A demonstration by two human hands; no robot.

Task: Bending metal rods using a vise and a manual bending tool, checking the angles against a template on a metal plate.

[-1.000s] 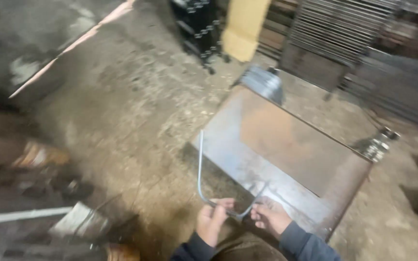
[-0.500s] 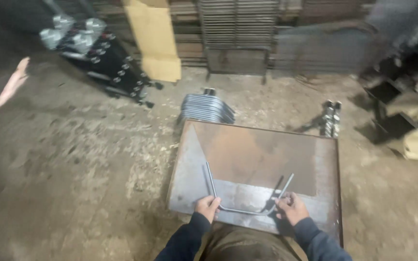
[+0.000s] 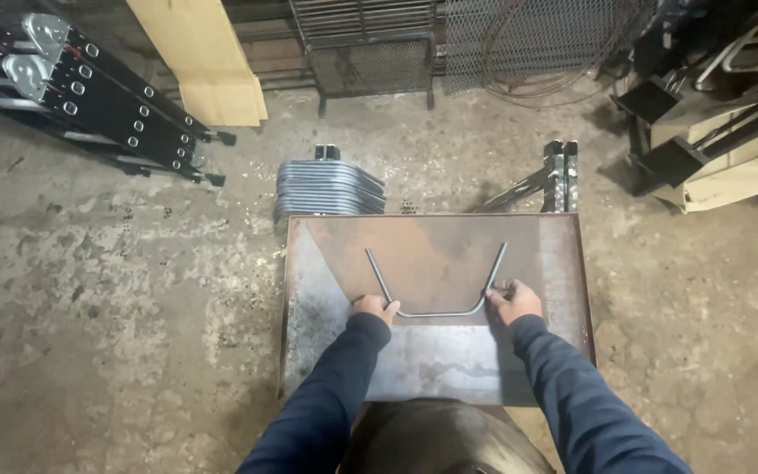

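A thin steel rod bent into a wide U (image 3: pixel 436 312) lies flat on a rusty steel plate table (image 3: pixel 554 263), its two arms pointing away from me. My left hand (image 3: pixel 374 307) grips the rod at its left bend. My right hand (image 3: pixel 512 300) grips it at the right bend. Both arms are in dark blue sleeves.
A stack of bent metal pieces (image 3: pixel 326 187) sits on the concrete floor just beyond the table's far left corner. A metal bracket (image 3: pixel 558 172) stands past the far right. Black folded frames (image 3: pixel 89 96) lie at upper left, a tan board (image 3: pixel 208 61) leans behind, machinery (image 3: pixel 712 96) at upper right.
My view has swung from the left side round to square over the table. The bent rod, held upright at the table's edge a second ago, now lies flat on the plate.
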